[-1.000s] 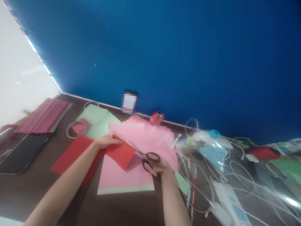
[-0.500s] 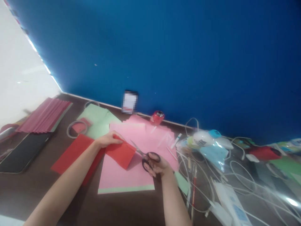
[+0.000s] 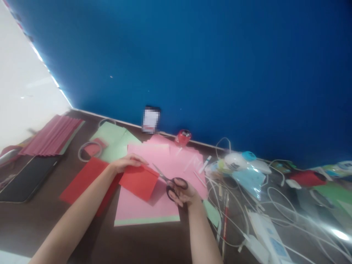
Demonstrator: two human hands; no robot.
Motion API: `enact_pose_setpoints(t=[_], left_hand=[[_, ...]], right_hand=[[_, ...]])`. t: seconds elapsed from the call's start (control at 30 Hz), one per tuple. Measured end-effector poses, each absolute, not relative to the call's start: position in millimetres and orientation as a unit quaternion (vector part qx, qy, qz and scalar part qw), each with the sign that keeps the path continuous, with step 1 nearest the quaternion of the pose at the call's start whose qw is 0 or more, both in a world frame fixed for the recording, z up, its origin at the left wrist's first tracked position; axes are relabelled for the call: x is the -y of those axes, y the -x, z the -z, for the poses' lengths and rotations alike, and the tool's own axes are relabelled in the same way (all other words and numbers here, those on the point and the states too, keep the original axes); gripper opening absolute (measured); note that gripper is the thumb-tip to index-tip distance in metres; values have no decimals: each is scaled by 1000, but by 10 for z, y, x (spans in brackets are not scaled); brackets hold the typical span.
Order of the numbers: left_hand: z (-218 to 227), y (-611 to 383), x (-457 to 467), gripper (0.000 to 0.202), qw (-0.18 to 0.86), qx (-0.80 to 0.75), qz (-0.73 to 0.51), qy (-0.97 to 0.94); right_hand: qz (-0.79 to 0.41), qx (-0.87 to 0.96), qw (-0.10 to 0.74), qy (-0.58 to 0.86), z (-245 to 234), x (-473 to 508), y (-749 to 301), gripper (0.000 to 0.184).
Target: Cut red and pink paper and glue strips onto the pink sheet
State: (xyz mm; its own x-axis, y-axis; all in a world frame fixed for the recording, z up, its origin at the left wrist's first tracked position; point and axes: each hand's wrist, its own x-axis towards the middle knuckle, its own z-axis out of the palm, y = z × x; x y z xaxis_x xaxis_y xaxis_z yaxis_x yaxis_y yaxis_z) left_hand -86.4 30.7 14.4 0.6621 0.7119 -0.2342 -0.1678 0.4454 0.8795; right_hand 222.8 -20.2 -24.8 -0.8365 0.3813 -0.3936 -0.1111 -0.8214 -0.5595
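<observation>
Steadying the red paper (image 3: 140, 182) with the left hand (image 3: 128, 162), which grasps its far left edge, should likely help the scissors (image 3: 165, 178), gripped by their handles in the right hand (image 3: 185, 192), meet it squarely just beside its far right corner. The paper looks thin and bright red, with what seems a fold along its far edge, tilted above the pink sheets (image 3: 148, 212) mid-worktop (image 3: 96, 242).
</observation>
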Motion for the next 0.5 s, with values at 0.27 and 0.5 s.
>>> enact_pose_setpoints(t=[0.27,0.5], left_hand=[[-463,792,-386,22,665,-343,-200,-632],[-728,536,-516,28,571,-333,-73,-746]], right_hand=[[-924,269,133,236,353,204,-2232,40],[-927,276,145,207,370,184,-2236,41]])
